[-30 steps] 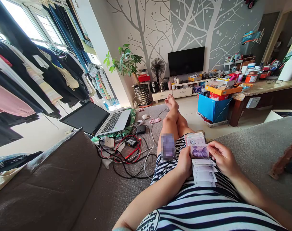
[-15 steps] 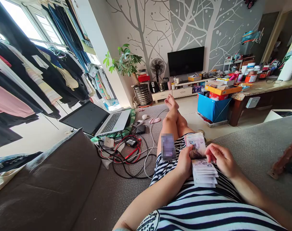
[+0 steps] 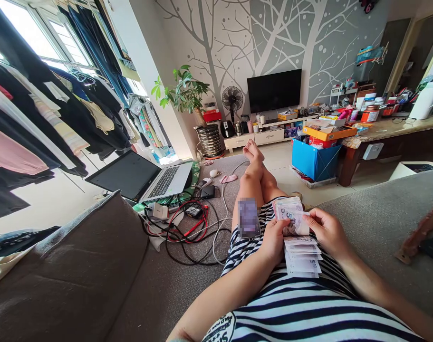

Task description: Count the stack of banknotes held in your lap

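My left hand is closed on a stack of banknotes marked with a 5, its thumb lying over the top notes. At the stack's right edge my right hand pinches the corner of a single banknote, which is lifted and bent over the stack. Just below, a fanned pile of banknotes lies on the striped clothing over my lap. A phone with a blurred screen rests on my thigh, left of the stack.
On the sofa to the left lie an open laptop and tangled cables. A grey cushion stands nearer. A blue box sits on the floor beside a cluttered table. A television stands at the back.
My right hand has moved up slightly from below the stack's edge and now pinches a note, which has come up off the stack. My left hand stays nearly in place.
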The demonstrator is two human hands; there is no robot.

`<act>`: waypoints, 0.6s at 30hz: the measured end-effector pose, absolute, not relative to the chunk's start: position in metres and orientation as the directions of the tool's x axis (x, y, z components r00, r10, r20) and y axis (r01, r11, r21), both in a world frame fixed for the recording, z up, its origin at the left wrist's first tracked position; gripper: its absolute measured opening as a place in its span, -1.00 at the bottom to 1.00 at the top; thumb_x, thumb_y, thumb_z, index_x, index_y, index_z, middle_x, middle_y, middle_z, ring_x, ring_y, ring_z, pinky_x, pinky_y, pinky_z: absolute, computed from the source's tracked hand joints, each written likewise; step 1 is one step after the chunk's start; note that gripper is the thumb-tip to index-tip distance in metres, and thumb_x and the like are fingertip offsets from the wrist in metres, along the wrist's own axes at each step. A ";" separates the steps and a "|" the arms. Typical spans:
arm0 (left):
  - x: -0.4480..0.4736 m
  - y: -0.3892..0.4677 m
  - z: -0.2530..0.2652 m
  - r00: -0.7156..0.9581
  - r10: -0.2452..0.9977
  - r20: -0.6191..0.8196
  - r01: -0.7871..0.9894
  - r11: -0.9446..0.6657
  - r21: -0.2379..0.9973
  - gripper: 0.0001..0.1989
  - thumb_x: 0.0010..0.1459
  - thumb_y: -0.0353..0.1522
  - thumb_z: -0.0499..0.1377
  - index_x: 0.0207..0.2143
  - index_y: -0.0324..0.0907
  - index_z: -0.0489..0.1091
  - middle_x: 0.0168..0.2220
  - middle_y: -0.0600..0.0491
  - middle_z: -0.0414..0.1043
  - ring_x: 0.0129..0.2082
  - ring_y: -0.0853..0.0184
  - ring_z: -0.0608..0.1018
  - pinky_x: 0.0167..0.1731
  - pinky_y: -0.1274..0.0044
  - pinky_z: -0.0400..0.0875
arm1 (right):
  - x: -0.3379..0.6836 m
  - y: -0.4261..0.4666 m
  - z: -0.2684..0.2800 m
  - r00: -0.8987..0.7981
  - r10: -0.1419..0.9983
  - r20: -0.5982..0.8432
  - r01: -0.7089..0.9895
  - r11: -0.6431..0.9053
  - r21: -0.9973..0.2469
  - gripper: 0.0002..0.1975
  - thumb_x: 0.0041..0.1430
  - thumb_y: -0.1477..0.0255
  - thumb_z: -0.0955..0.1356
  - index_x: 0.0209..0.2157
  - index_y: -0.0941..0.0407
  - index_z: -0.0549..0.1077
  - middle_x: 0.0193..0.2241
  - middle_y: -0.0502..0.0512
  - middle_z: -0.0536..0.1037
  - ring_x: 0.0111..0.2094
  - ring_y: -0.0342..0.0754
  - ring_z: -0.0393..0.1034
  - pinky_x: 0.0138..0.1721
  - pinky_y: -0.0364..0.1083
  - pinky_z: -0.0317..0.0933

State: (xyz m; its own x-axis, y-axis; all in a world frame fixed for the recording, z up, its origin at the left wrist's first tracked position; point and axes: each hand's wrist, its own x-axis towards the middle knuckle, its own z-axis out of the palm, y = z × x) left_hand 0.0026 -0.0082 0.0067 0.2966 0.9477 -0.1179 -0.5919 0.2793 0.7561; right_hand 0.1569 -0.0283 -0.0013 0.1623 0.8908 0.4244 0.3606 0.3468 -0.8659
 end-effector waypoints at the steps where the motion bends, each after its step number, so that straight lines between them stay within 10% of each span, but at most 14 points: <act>1: 0.003 -0.008 0.007 0.296 0.948 -0.120 -0.593 0.281 0.754 -0.67 -0.24 -0.31 0.40 -0.34 -0.25 0.58 -0.30 -0.09 0.64 -0.22 0.09 0.63 -0.09 0.36 0.45 | 0.157 -0.028 -0.002 0.160 0.889 0.429 0.368 0.349 -0.862 -0.57 0.24 0.01 0.36 -0.48 0.08 0.40 -0.60 -0.04 0.38 -0.53 -0.07 0.25 -0.49 -0.13 0.15; 18: 0.005 -0.007 0.009 0.317 0.942 -0.113 -0.612 0.294 0.734 -0.61 -0.14 -0.15 0.36 -0.31 -0.25 0.57 -0.25 -0.15 0.65 -0.05 -0.06 0.62 -0.01 0.26 0.47 | 0.151 -0.042 0.012 0.128 0.877 0.462 0.277 0.416 -0.866 -0.60 0.29 0.06 0.33 -0.47 0.07 0.42 -0.58 -0.04 0.35 -0.53 -0.09 0.20 -0.49 -0.12 0.10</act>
State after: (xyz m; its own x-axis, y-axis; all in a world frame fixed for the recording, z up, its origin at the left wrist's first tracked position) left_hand 0.0046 -0.0069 0.0090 0.3172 0.9416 -0.1127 -0.6122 0.2941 0.7339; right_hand 0.1508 -0.0419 0.0122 0.1284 0.8774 0.4623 0.2766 0.4160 -0.8663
